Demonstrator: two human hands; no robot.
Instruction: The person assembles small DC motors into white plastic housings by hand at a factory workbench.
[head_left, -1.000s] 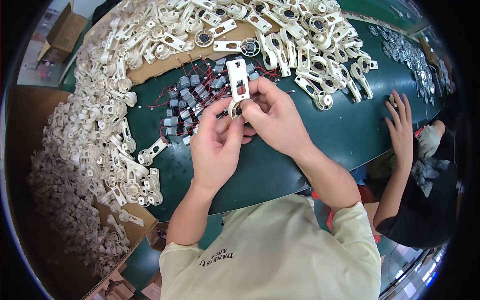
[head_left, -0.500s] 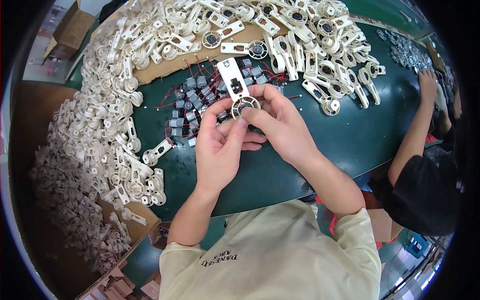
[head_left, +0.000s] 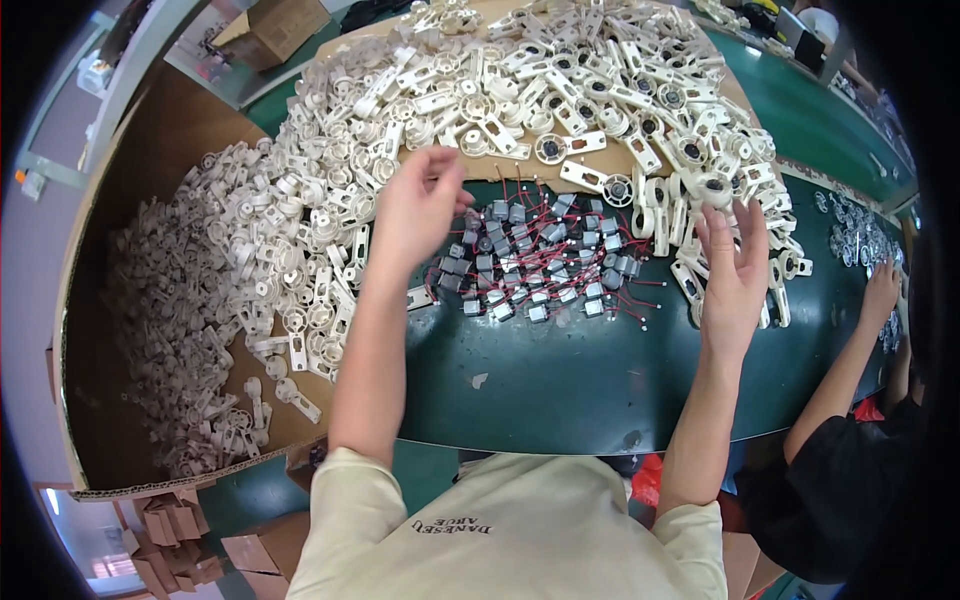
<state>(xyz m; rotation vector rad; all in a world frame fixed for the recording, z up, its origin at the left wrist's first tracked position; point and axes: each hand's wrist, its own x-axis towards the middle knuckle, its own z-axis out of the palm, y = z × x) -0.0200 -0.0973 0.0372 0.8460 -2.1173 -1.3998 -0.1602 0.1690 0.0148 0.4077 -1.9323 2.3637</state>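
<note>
My left hand (head_left: 418, 208) hangs above the near edge of the white plastic parts, left of a heap of small grey motors (head_left: 538, 262) with red wires. Its fingers are loosely bent and apart, with nothing visible in them. Over on the right, my right hand (head_left: 735, 270) has its fingers spread, palm up against the right end of the pile. Just beyond its fingertips lies a white part with a dark round centre (head_left: 714, 189); whether they touch it I cannot tell. More white housings (head_left: 619, 189), each a ring with a flat arm, lie on cardboard behind the motors.
A large cardboard box (head_left: 72, 380) full of small white parts stands open at the left. Clear plastic rings (head_left: 850, 228) lie at the right, where a co-worker's hand (head_left: 881, 292) reaches in. The green table (head_left: 540, 390) curves toward me.
The white housing both hands held is out of them. My hands have separated, the left to the left and the right to the right pile. The view has shifted.
</note>
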